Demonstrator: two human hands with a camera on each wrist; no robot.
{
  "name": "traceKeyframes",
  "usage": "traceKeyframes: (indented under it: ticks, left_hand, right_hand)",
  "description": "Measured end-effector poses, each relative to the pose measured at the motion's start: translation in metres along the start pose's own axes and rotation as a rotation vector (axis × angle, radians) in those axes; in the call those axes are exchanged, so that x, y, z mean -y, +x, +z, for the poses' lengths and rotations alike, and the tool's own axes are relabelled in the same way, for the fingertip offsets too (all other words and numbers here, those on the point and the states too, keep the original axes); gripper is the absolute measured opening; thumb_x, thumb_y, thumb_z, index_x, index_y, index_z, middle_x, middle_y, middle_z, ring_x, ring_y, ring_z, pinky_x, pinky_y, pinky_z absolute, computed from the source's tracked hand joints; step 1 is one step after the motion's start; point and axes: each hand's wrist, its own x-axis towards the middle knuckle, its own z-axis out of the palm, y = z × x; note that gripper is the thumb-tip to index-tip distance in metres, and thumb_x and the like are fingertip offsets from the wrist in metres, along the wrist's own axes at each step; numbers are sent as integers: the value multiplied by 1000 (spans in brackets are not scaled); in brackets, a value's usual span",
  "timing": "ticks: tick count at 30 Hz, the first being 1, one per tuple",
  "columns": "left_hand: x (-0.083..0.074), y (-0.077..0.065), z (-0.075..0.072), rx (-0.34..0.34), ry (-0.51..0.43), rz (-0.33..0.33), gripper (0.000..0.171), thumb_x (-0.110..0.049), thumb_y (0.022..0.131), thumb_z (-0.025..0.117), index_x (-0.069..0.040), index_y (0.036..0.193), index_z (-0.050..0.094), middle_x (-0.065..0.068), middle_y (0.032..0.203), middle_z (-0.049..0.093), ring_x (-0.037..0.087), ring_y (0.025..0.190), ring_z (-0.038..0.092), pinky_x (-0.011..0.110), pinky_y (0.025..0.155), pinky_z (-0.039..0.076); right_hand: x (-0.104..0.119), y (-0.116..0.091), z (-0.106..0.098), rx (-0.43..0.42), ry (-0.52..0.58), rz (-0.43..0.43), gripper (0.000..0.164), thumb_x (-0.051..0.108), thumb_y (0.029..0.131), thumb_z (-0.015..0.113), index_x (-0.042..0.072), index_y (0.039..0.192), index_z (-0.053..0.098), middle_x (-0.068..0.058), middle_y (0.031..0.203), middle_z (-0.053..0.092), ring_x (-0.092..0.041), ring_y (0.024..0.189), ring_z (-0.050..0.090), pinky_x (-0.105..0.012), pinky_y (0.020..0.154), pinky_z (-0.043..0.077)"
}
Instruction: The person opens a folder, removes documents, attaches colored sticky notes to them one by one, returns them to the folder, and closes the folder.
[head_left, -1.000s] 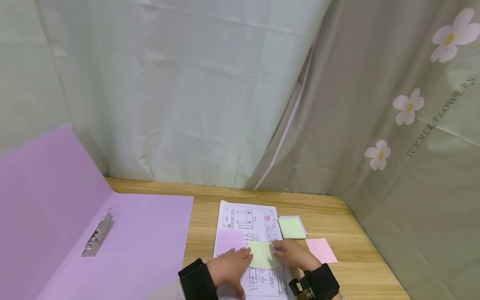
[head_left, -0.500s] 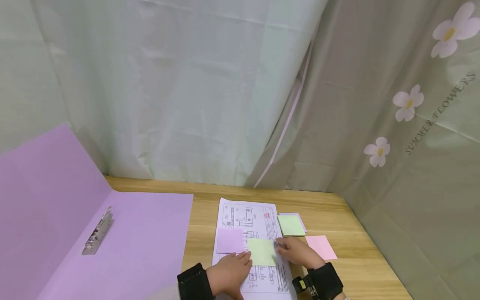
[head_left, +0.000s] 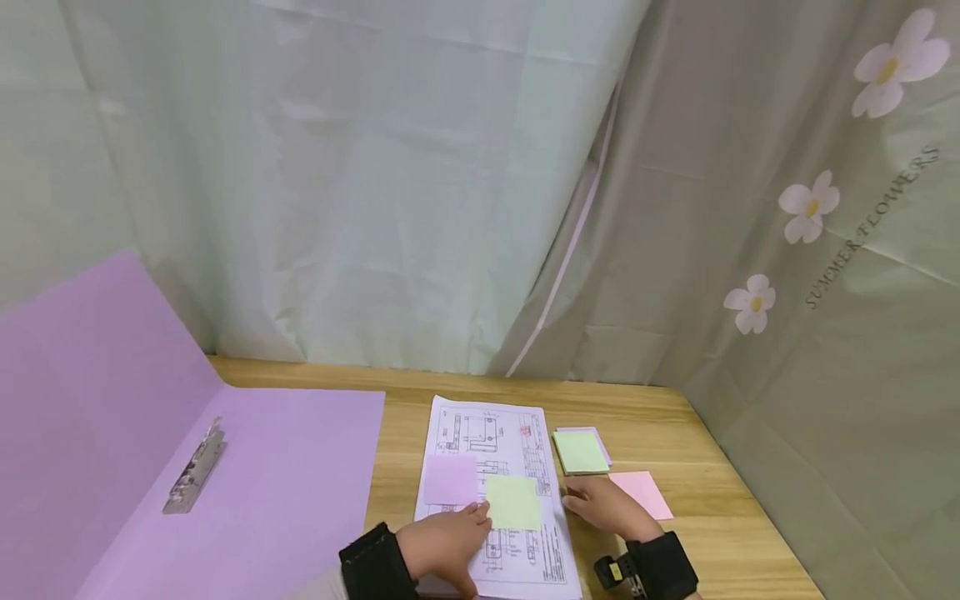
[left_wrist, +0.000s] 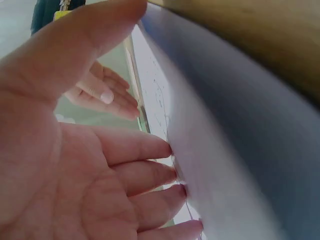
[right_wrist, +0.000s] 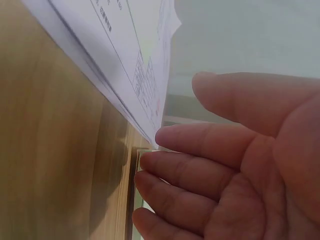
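Observation:
A stack of printed technical drawings lies on the table with a purple sticky note and a light green sticky note on its top sheet. My left hand rests its straight fingertips on the sheet, just below the two notes; the thumb reaches the stack's near edge. The left wrist view shows its fingers extended against the paper. Beside the stack's right edge is my right hand, holding nothing. In the right wrist view its fingers are extended and the thumb stands apart.
To the left, a purple folder lies opened with its cover raised and a metal clip inside. Right of the stack are a green sticky pad over a purple one and a pink sticky note. A curtain hangs behind.
The right hand has left the green note's right edge and moved right, to the stack's side. The stack with both notes has shifted slightly left, along with the left hand.

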Motion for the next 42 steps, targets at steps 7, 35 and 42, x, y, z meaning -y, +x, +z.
traceKeyframes:
  ticks: [7, 35, 42]
  left_hand:
    - [6, -7, -2, -67, -74, 88, 49, -37, 65, 75, -7, 101, 63, -2, 95, 65, 8, 82, 59, 21, 73, 48]
    - [10, -18, -4, -383, -281, 89, 17, -14, 76, 68, -15, 58, 66, -17, 50, 47, -4, 46, 35, 12, 43, 31]
    - [15, -18, -2, -338, -370, 124, 15, -25, 75, 68, -16, 64, 69, -17, 58, 57, -5, 51, 40, 13, 50, 35]
  right_hand:
    - [-5, -3, 1, -27, 12, 43, 37, 20, 88, 54, 1, 120, 55, -17, 119, 57, -37, 112, 50, -50, 87, 41]
    - [-18, -18, -11, -99, -32, 56, 29, 19, 87, 55, 0, 108, 61, -18, 109, 61, -37, 105, 54, -51, 85, 43]
    - [-25, -20, -11, -93, -2, 50, 32, 19, 88, 54, 0, 114, 59, -22, 112, 59, -41, 108, 52, -53, 86, 41]
